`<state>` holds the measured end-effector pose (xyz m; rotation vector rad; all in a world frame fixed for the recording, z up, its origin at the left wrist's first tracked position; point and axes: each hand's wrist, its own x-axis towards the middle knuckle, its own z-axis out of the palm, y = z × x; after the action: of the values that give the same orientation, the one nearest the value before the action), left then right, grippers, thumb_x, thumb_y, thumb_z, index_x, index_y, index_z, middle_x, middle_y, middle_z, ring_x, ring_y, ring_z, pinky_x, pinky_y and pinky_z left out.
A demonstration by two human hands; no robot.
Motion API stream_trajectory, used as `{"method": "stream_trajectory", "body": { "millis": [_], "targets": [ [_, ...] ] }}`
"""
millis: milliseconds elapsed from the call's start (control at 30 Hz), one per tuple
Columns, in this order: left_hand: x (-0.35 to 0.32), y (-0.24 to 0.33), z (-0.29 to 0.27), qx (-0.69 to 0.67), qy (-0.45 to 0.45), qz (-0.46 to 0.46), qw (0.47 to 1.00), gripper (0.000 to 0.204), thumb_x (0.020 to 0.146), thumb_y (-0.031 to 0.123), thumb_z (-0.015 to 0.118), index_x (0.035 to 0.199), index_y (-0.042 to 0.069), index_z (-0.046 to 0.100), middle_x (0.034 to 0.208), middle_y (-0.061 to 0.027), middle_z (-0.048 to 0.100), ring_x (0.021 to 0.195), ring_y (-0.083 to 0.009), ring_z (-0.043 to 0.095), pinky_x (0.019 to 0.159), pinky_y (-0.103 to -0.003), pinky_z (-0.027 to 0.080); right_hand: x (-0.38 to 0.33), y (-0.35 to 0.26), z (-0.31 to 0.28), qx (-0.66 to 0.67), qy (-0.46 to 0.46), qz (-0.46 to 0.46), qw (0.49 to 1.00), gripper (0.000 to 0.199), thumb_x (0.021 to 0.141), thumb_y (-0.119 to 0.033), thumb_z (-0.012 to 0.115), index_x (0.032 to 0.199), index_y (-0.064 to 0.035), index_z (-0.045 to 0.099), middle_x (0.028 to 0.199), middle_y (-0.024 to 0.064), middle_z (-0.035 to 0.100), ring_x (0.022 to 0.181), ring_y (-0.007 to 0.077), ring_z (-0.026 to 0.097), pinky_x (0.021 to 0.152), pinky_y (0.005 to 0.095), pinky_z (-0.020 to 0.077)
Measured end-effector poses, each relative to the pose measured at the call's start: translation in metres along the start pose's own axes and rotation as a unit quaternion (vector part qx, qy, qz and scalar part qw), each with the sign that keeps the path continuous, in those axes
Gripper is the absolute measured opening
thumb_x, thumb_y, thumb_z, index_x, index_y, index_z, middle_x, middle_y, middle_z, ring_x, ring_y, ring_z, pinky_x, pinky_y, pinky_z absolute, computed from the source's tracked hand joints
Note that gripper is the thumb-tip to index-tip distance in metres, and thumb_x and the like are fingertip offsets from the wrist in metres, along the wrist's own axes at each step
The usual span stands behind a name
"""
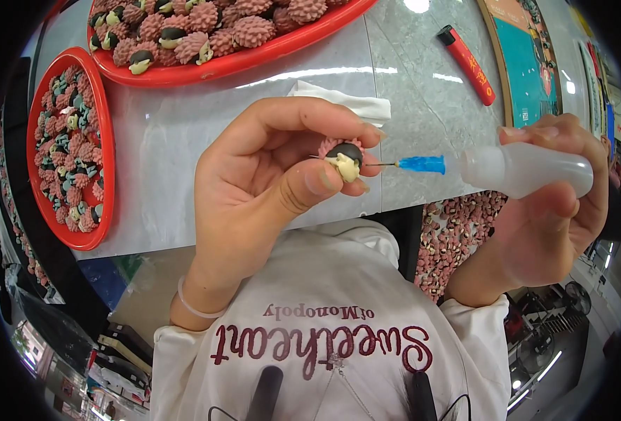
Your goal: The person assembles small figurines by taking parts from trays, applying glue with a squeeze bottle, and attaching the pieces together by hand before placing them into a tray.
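Between the thumb and fingers of my left hand (254, 175) is a small figurine (343, 158), pink and ridged on top with a black and cream part facing the needle. My right hand (559, 203) grips a translucent white squeeze bottle (531, 170) held on its side. Its blue-hubbed needle tip (422, 164) points left, and the thin metal end reaches the figurine's edge; whether it touches cannot be made out. A folded white tissue (345, 102) lies on the table just beyond my left fingers.
A large red tray (247, 69) of similar pink figurines stands at the back. At the left is a smaller red tray (109, 158) with pink and bluish pieces. A red tube with a black cap (468, 64) lies back right, beside a teal board (524, 63). More pieces (457, 235) lie below the table edge.
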<state>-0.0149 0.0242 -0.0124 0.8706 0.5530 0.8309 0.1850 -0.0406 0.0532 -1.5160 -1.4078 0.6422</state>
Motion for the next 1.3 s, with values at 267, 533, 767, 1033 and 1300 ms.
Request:
{"method": "stream_trajectory", "body": {
  "millis": [267,533,767,1033,1300],
  "targets": [
    [0.000,0.001,0.000,0.000,0.002,-0.017,1.000,0.039,0.079,0.028,0.064,0.102,0.000,0.048,0.098,-0.0150,0.054,0.075,-0.0136,0.057,0.065,-0.021,0.049,0.001,0.002,0.002,0.000,-0.021,-0.029,0.999,0.047,0.080,-0.034,0.061,0.095,0.0089,0.052,0.086,0.0171,0.051,0.078,0.0240,0.055,0.068,0.0323,0.0475],
    [0.000,-0.001,-0.001,-0.005,-0.002,-0.002,1.000,0.037,0.080,0.026,0.063,0.101,0.000,0.048,0.097,-0.0145,0.054,0.081,-0.0165,0.056,0.063,-0.022,0.047,-0.006,-0.018,0.012,-0.158,0.024,-0.126,0.979,0.043,0.074,-0.030,0.064,0.094,0.0061,0.052,0.072,0.0193,0.057,0.057,0.0155,0.042,0.049,0.0253,0.0317],
    [0.000,-0.002,-0.001,-0.005,-0.008,0.002,1.000,0.035,0.081,0.026,0.062,0.101,0.000,0.048,0.097,-0.0135,0.054,0.081,-0.0176,0.057,0.064,-0.022,0.045,-0.012,-0.021,0.016,-0.185,0.021,-0.171,0.968,0.040,0.073,-0.028,0.065,0.091,0.0047,0.052,0.072,0.0204,0.058,0.053,0.0145,0.042,0.047,0.0260,0.0303],
    [0.000,-0.001,-0.002,-0.013,-0.004,-0.005,1.000,0.034,0.081,0.025,0.062,0.101,0.001,0.048,0.096,-0.0129,0.054,0.081,-0.0177,0.057,0.065,-0.022,0.045,-0.015,-0.012,0.020,-0.165,0.096,-0.170,0.967,0.048,0.076,-0.034,0.064,0.095,0.0079,0.050,0.074,0.0205,0.057,0.060,0.0182,0.048,0.051,0.0277,0.0370],
    [-0.001,0.001,-0.004,-0.065,-0.034,-0.014,0.997,0.027,0.083,0.011,0.059,0.102,-0.004,0.049,0.101,-0.0166,0.056,0.089,-0.0215,0.059,0.076,-0.029,0.049,0.005,0.020,0.013,0.179,0.184,0.038,0.966,0.030,0.072,-0.005,0.065,0.093,0.0007,0.044,0.092,0.0196,0.058,0.065,0.0148,0.055,0.055,0.0209,0.0438]
  ]
}}
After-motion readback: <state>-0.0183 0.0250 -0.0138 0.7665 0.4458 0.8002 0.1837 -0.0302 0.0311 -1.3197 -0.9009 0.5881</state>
